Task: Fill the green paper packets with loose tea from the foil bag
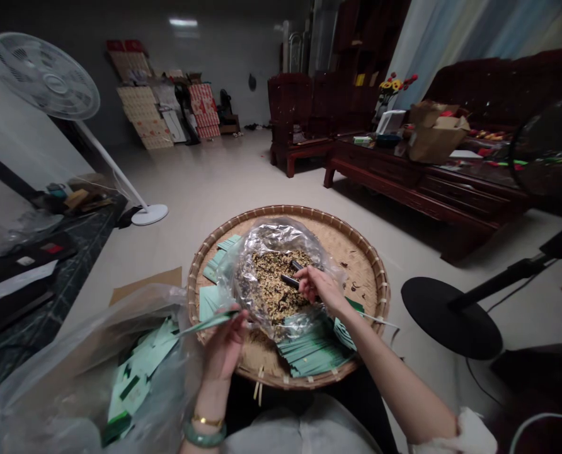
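My left hand (227,345) pinches a long, thin green paper strip (210,323) over the rim of a round woven bamboo tray (288,215). My right hand (321,288) sits at the mouth of a crinkled clear plastic bag (262,236) of dried brown herb mix (274,284). Its fingers seem to grip two short black rods (290,280). A stack of pale green paper packets (314,352) lies in the tray below that hand. Further green cards (139,372) fill a clear plastic sack at lower left.
A dark marble counter (40,271) with clutter runs along the left, beside a white standing fan (45,75). A black round fan base (451,318) stands on the right. Beyond are a dark wooden table (427,183) holding a cardboard box, and stacked cartons (160,110).
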`<act>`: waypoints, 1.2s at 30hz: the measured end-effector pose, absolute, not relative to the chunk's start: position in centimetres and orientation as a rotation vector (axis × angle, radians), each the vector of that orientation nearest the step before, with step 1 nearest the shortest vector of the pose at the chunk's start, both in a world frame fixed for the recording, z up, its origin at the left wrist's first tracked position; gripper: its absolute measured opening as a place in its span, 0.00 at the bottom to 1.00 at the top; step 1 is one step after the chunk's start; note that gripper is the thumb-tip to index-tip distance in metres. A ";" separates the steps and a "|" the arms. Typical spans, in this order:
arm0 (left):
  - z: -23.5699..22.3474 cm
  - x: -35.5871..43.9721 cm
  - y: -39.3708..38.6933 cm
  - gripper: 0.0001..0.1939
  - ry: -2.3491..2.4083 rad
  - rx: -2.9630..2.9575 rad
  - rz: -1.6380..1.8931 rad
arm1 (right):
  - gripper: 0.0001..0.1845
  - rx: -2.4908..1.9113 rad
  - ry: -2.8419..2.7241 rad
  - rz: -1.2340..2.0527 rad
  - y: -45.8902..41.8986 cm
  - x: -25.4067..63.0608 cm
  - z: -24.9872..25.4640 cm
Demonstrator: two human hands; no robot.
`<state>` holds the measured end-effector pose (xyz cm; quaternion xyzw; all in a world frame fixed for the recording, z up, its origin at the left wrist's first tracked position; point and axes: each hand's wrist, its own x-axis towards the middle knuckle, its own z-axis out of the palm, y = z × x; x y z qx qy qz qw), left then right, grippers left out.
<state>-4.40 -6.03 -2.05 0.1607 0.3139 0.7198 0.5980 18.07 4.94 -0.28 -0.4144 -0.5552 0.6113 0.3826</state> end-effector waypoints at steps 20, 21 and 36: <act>-1.9 -1.1 -5.9 0.20 1.111 0.570 1.279 | 0.09 -1.031 -2.768 0.956 0.1 15.4 -1.5; -2.0 -1.1 -5.9 0.20 1.121 0.580 1.273 | 0.09 -1.023 -2.764 0.980 0.1 15.4 -1.5; -2.2 -1.1 -5.9 0.19 1.160 0.582 1.263 | 0.08 -0.838 -2.778 1.026 0.6 15.8 -1.8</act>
